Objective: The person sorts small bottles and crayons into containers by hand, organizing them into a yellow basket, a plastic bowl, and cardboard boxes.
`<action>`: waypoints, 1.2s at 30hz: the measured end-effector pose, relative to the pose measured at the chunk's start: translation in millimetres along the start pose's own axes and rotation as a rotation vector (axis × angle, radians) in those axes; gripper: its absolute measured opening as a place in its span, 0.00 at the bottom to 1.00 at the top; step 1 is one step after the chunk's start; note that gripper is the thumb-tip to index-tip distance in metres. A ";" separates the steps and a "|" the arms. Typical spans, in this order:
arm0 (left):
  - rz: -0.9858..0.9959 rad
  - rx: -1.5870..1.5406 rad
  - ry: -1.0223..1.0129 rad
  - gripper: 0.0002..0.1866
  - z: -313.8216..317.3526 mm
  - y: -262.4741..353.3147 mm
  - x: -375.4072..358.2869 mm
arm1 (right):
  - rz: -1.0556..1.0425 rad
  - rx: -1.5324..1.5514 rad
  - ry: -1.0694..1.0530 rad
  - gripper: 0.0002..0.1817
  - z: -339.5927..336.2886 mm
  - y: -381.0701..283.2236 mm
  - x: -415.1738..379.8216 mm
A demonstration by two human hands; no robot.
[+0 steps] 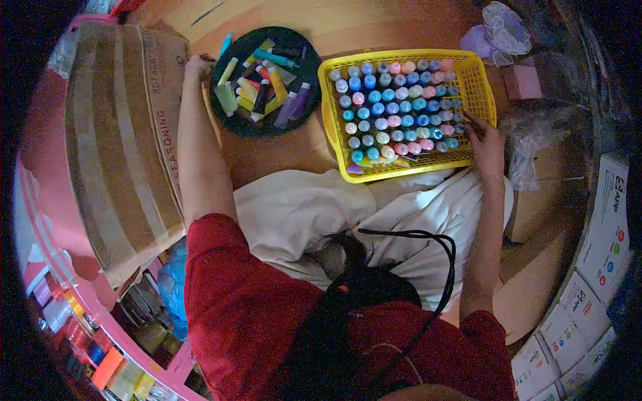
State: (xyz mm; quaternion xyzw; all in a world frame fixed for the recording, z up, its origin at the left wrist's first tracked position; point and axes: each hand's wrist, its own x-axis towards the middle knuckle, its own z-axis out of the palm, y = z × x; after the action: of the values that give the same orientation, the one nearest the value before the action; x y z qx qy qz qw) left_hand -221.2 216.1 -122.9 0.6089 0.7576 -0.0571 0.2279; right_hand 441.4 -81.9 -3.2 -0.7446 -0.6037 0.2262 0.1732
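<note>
A yellow plastic basket [408, 112] holds rows of small capped bottles in blue, teal, pink and grey. My right hand [486, 139] is at its right side, fingers apart and reaching over the rim near the last bottles. Left of it lies a round dark green basket [266, 127] with several tubes in yellow, purple, teal, red and black. At that basket's upper left edge, beside the cardboard box, is my left hand [199, 65]; its fingers are dark and mostly hidden.
A taped cardboard box [127, 147] stands at the left, above a pink rack [127, 347] of colourful items. To the right are clear plastic wrapping [525, 150], a pink box [523, 80] and white printed cartons [575, 301]. A blue bag [174, 287] lies by my left sleeve.
</note>
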 end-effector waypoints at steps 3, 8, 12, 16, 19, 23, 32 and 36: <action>0.031 -0.030 -0.068 0.17 5.7 13.8 -10.9 | 0.046 0.022 -0.001 0.15 -6.4 -12.4 -2.4; -0.135 0.259 0.371 0.29 -13.3 33.4 -49.1 | 0.003 0.019 0.085 0.14 -12.1 -21.8 -2.3; 0.154 0.146 0.654 0.22 -52.0 142.7 -176.4 | 0.145 0.155 0.077 0.14 -13.4 -4.5 -1.5; 0.519 -0.332 0.572 0.11 -41.2 230.7 -289.9 | -0.037 0.630 0.110 0.15 -26.5 -32.2 -22.4; 0.693 -0.406 0.262 0.13 -24.8 287.8 -374.4 | -0.203 0.749 -0.025 0.18 -39.6 -74.3 -49.9; 1.028 -0.229 0.102 0.17 23.3 330.6 -428.6 | -0.427 0.553 -0.067 0.17 -40.9 -96.5 -84.0; 0.944 -0.438 0.158 0.13 61.7 344.0 -439.7 | -0.045 0.255 0.086 0.12 -51.1 -23.2 -62.9; 0.905 -0.523 0.123 0.06 64.2 338.9 -442.7 | -0.116 -0.174 0.124 0.17 -19.6 2.4 -28.3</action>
State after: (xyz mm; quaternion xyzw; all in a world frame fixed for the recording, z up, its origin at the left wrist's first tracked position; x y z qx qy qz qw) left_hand 186.4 -118.9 68.5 0.8002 0.4196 0.2738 0.3294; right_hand 449.3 -109.8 15.5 -0.7333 -0.6511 0.1160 0.1575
